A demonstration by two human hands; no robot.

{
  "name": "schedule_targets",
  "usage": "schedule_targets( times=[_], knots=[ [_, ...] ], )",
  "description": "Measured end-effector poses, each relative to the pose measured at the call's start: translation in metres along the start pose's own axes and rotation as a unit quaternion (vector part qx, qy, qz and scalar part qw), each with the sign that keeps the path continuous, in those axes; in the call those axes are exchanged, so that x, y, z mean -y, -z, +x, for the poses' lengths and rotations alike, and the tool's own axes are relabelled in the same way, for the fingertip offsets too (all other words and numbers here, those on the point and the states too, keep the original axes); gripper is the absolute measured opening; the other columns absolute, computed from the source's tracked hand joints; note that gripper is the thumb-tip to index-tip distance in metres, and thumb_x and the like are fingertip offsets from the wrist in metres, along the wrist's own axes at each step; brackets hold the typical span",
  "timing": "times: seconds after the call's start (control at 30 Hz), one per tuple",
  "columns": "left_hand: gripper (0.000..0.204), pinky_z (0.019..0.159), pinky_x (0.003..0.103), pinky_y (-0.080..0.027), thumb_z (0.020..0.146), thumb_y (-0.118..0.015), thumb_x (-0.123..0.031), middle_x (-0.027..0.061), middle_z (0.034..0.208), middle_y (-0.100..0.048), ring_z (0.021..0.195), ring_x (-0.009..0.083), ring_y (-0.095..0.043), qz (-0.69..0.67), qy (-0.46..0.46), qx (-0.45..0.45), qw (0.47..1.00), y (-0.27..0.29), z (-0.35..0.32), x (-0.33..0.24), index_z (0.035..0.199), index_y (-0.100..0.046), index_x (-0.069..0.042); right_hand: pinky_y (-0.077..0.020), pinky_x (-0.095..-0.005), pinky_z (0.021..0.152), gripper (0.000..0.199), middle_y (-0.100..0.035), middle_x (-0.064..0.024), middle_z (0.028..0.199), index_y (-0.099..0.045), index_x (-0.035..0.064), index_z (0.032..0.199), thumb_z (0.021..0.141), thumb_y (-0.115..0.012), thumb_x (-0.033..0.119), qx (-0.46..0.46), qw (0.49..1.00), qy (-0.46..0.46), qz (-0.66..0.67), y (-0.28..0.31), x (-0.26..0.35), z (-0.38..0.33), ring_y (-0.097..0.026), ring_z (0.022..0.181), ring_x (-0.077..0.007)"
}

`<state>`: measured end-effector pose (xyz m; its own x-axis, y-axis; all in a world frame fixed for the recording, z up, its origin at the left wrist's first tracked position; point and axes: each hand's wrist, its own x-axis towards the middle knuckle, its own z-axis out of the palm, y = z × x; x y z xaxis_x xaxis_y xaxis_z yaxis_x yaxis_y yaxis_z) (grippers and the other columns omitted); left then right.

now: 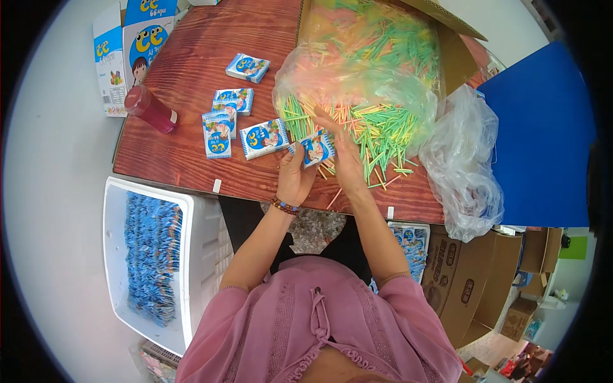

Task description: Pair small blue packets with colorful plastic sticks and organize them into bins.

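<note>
My left hand (296,179) is closed on the lower left edge of a small blue-and-white packet (317,149). On the packet's other side, my right hand (348,159) is held on edge with its fingers stretched out, its palm facing the packet. Whether that palm touches it I cannot tell. Just beyond both hands spreads a heap of thin green, yellow and pink sticks (386,131), spilling from a clear plastic bag (357,86). A similar packet (262,139) lies left of my left hand, with several more packets (217,135) farther left, some overlapping.
A pink-red jar (151,110) and printed cartons (145,48) stand at the far left. Below the table's left edge is a white bin (187,255) of blue packets. On the right are a crumpled clear bag (463,166), a blue panel (543,134) and a cardboard box (469,281).
</note>
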<state>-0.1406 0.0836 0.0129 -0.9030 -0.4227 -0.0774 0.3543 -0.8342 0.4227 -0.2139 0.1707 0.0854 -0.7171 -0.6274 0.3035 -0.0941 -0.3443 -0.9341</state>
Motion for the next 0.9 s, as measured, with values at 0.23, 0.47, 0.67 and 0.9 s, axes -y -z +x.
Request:
schedule_targets(
  times=[0.23,0.47,0.67,0.9],
  knots=[
    [0.038,0.095,0.037,-0.044,0.094,-0.056,-0.031,0.0010,0.124,-0.057,0.111,0.0161,-0.054,-0.045,0.018,-0.006,0.999,0.002,0.006,0.003,0.126,-0.050,-0.010,-0.0133,-0.0401,0.115,0.061,-0.031,-0.0144,0.150,-0.041,0.0020,0.138,0.100,-0.027,0.047,0.077,0.953,0.082,-0.280,0.012,0.011,-0.001,-0.022,0.141,-0.0266],
    [0.036,0.097,0.039,-0.045,0.096,-0.053,-0.027,0.0070,0.125,-0.058,0.114,0.0206,-0.056,-0.048,0.012,-0.002,0.999,0.013,-0.005,-0.017,0.124,-0.053,-0.004,-0.0472,-0.0343,0.083,0.021,-0.064,-0.0122,0.106,-0.064,0.0034,0.101,0.084,-0.063,0.015,-0.054,0.953,-0.074,-0.289,0.067,0.006,-0.023,-0.061,0.099,-0.0259],
    [0.033,0.088,0.038,-0.046,0.096,-0.052,-0.032,0.0027,0.122,-0.059,0.109,0.0175,-0.055,-0.009,0.011,0.010,1.000,0.011,-0.028,-0.028,0.120,-0.055,-0.009,-0.0507,-0.0406,0.071,0.017,-0.057,-0.0139,0.099,-0.059,0.0035,0.091,0.076,-0.062,0.009,0.274,0.823,-0.054,-0.494,0.057,0.009,-0.069,-0.061,0.083,-0.0340],
    [0.038,0.093,0.042,-0.050,0.097,-0.050,-0.028,0.0098,0.126,-0.058,0.114,0.0234,-0.057,-0.140,0.060,0.058,0.987,0.035,-0.027,-0.019,0.125,-0.050,-0.002,-0.0518,-0.0412,0.067,0.016,-0.059,-0.0151,0.089,-0.055,0.0027,0.089,0.075,-0.062,0.008,0.329,0.722,-0.048,-0.607,0.049,-0.010,-0.062,-0.062,0.078,-0.0324]
  ],
)
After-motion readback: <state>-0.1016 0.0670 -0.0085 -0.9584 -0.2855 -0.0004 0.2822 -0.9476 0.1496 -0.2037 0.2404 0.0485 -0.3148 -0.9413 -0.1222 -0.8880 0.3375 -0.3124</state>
